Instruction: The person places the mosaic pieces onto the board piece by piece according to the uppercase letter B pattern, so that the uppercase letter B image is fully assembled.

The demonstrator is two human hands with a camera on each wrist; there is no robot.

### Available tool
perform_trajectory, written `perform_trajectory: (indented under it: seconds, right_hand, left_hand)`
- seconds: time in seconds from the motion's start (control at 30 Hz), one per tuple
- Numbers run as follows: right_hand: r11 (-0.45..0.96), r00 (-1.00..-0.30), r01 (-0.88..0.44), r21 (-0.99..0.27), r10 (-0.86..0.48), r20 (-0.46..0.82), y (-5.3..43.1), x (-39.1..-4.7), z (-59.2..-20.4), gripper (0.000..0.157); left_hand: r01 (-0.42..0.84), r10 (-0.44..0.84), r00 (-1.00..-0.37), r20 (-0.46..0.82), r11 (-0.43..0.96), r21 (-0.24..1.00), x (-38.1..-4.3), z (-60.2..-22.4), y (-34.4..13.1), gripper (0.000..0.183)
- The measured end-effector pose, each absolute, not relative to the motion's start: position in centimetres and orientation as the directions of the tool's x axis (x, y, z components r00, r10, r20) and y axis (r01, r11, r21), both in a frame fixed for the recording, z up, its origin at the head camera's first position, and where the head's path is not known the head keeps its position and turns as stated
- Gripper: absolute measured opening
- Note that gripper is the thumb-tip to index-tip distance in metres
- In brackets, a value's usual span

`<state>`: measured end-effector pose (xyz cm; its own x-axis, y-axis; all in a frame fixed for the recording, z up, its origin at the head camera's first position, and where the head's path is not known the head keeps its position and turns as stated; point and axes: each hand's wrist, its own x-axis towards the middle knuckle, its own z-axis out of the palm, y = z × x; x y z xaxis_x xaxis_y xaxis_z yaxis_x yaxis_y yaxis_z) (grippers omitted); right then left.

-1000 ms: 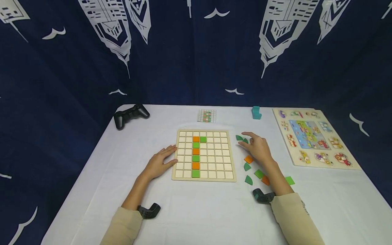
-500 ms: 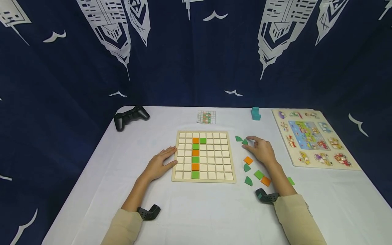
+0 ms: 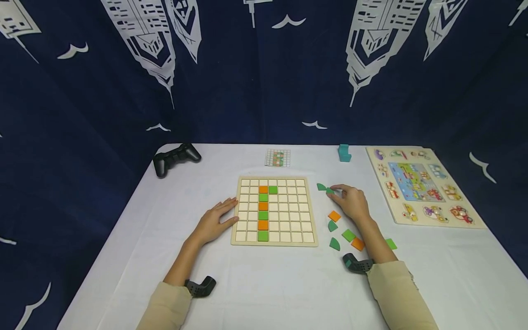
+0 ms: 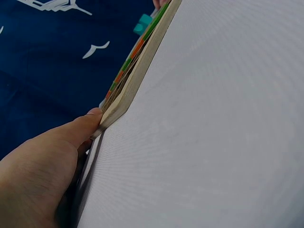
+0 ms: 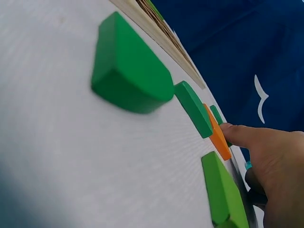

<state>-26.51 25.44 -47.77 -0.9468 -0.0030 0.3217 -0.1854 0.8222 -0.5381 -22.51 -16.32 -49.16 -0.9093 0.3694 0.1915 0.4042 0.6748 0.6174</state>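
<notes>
A wooden grid board [image 3: 288, 244] lies flat in the head view, with orange and green square tiles in one column and a green tile [image 3: 273, 189] beside its top. My left hand [image 3: 212, 222] rests its extended fingers and thumb along the board's left edge; the left wrist view shows the thumb [image 4: 85, 126] at that edge. Right of the board, my right hand [image 3: 350, 201] pinches a dark green quarter-circle tile [image 3: 329, 190] between thumb and index finger, at table level. Another green quarter-circle tile [image 3: 321, 187] lies just left of it.
Nearer me lie orange square tiles [image 3: 334, 216], green square tiles [image 3: 348, 235] and quarter-circle tiles [image 3: 334, 244]. A small pattern card [image 3: 278, 158] and a teal block [image 3: 344, 153] stand behind. A black game controller [image 3: 176, 159] lies far left, a picture puzzle board [image 3: 425, 185] right.
My right hand has shifted slightly right, and its thumb and index finger have come together on the quarter-circle tile. My left hand stays at the board's edge.
</notes>
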Motion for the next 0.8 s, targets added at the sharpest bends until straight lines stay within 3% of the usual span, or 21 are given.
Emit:
perform_trajectory:
  seconds: [0.4,0.8]
  right_hand:
    - [0.794,-0.932,-0.247,-0.556,-0.037,0.362,24.9,-26.2,-46.9,0.028]
    - [0.740,-0.933,-0.328,-0.587,-0.155,0.326,20.4,-26.4,-46.7,0.031]
  left_hand:
    - [0.399,0.364,-0.912,0.190,0.675,0.621,-22.5,-49.2,-16.3,0.055]
    - [0.402,0.369,-0.910,0.188,0.676,0.617,-22.5,-49.2,-16.3,0.056]
